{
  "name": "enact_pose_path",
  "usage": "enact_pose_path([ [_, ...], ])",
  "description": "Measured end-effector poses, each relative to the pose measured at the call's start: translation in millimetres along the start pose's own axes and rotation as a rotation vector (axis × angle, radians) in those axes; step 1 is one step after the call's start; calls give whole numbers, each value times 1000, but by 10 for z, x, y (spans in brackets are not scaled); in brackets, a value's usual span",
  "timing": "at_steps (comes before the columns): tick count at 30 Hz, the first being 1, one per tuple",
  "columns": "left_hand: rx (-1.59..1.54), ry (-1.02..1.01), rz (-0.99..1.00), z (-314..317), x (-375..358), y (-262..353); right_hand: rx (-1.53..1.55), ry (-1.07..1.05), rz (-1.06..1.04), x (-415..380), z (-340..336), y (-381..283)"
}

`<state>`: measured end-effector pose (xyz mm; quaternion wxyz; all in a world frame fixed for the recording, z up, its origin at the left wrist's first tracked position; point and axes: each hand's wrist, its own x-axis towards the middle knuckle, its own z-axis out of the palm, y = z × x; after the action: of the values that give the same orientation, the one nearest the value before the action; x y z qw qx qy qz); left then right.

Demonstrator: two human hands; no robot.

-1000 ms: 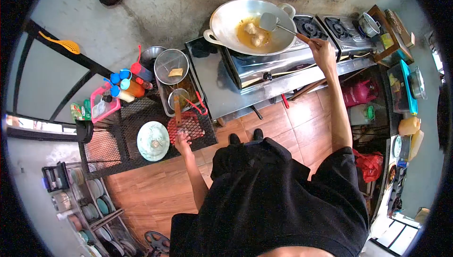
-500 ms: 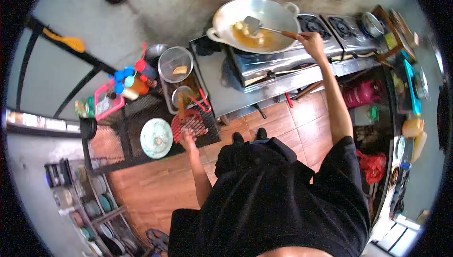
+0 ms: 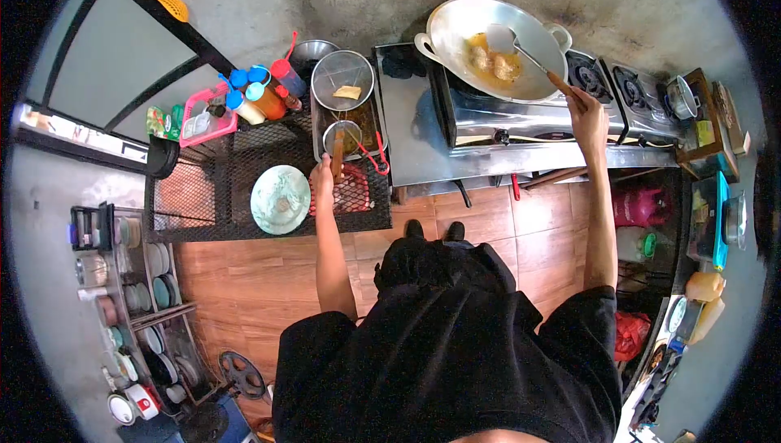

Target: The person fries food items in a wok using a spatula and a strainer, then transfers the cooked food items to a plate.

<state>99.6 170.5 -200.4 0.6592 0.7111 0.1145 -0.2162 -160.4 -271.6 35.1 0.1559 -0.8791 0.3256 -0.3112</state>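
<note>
My right hand [image 3: 590, 120] is closed around the wooden handle of a metal spatula [image 3: 530, 59]. The spatula's blade is inside a large two-handled wok [image 3: 545, 23] on the stove, beside browned food pieces [image 3: 494, 63] in oil. My left hand [image 3: 324, 178] is at the wooden handle of a small strainer [image 3: 339, 144], its fingers closed on it. That strainer is over a metal tray [image 3: 379, 113], near red tongs [image 3: 377, 158]. A larger round strainer [image 3: 333, 70] holds a yellowish piece [image 3: 348, 92]. A pale green plate [image 3: 281, 199] lies left of my left hand.
Sauce bottles [image 3: 264, 101] and a pink basket [image 3: 189, 134] stand on the black mesh rack [image 3: 244, 162]. Two burners [image 3: 587, 77] are right of the wok. A dish rack [image 3: 150, 280] is at far left, a pink gas cylinder [image 3: 639, 205] under the right counter.
The view has shifted, so most things appear farther right. My left hand has moved up onto the small strainer's handle. The spatula blade has changed angle in the wok, beside the food.
</note>
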Motion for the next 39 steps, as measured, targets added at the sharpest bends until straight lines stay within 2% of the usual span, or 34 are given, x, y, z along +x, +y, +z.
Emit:
enact_pose_path([
  [2,45,-35,-51,3,181,-6,-115,-38,22,-65,-50,-22],
  [4,67,-185,-197,23,259,37,-88,-54,58,-115,-75,-5],
  [8,34,-241,-164,47,278,23,-20,24,27,-231,-116,171],
  [10,34,-199,-157,88,242,35,-61,19,66,-265,-161,197],
  [12,-6,-169,-53,103,171,-3,-7,1,127,-311,-193,175],
  [14,-18,-99,-49,126,110,-15,15,-10,76,-335,-195,212],
  [16,1,-29,120,113,39,-8,-8,-41,155,-354,-207,205],
  [18,-44,-32,141,85,-4,14,-50,-56,175,-352,-172,257],
  [21,51,-26,270,70,-71,51,-80,-38,102,-329,-120,310],
  [24,89,11,297,111,-158,44,-46,-44,160,-288,-124,241],
  [26,99,1,267,113,-229,57,-61,-82,197,-268,-129,188],
  [29,-37,-88,65,158,-344,152,-51,-104,184,-248,-111,227],
  [33,-42,-115,-40,98,-386,320,-62,-129,189,-228,-110,217],
  [34,87,-85,-4,30,-315,291,-53,-133,203,-219,-111,211],
  [36,451,33,169,-121,-141,286,-48,-145,216,-210,-121,220],
  [37,538,77,276,-230,-2,252,-40,-155,228,-197,-127,224],
  [39,591,6,194,-365,-155,663,-53,-148,225,-182,-137,197],
])
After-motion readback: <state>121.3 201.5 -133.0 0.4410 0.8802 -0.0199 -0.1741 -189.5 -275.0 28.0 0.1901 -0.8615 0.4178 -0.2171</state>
